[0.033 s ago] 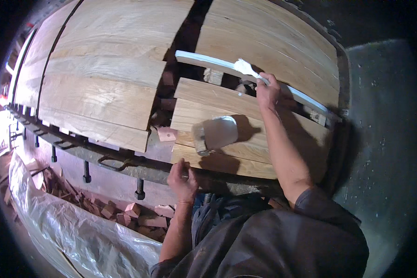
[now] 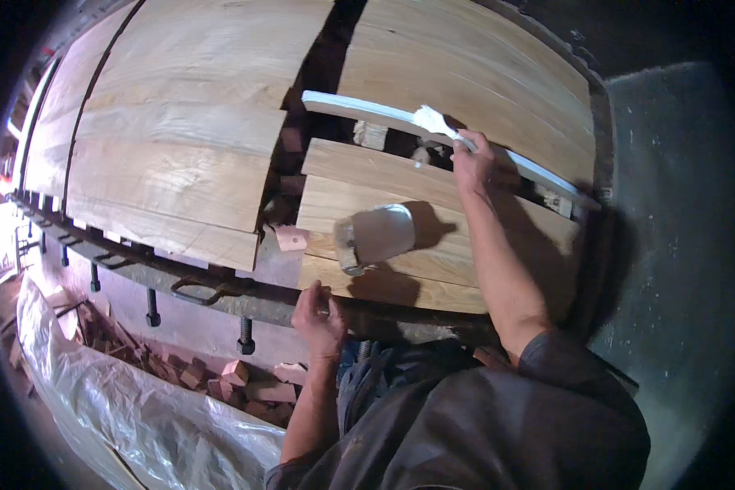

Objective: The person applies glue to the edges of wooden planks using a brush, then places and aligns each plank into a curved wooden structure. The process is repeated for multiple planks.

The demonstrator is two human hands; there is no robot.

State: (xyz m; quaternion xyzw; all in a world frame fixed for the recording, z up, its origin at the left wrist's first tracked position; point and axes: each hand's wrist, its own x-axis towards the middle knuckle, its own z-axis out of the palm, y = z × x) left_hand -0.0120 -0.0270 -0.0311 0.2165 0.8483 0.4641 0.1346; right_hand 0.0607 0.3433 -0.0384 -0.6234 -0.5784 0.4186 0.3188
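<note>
My right hand (image 2: 474, 159) is closed around the handle of a brush (image 2: 434, 121) with white-coated bristles. The bristles rest on the top edge of a narrow wooden strip (image 2: 363, 110), which carries a white, glue-like coating. Close to my body, my left hand (image 2: 318, 318) hangs by the metal bench edge with its fingers loosely curled; I see nothing in it. Between the hands, a pale container (image 2: 386, 233) holding white stuff stands on the near boards (image 2: 400, 181). Its left side is brown and crusted.
Wide wooden panels (image 2: 180, 106) lie to the left, and another panel (image 2: 465, 65) beyond the strip. Dark gaps separate them. Bolts (image 2: 246, 335) hang below the metal rim (image 2: 220, 287). Wood offcuts (image 2: 235, 373) and plastic sheeting (image 2: 131, 408) lie lower left.
The boards and container sit slightly further left in view. The brush has shifted slightly right along the strip. Both hands keep nearly the same pose.
</note>
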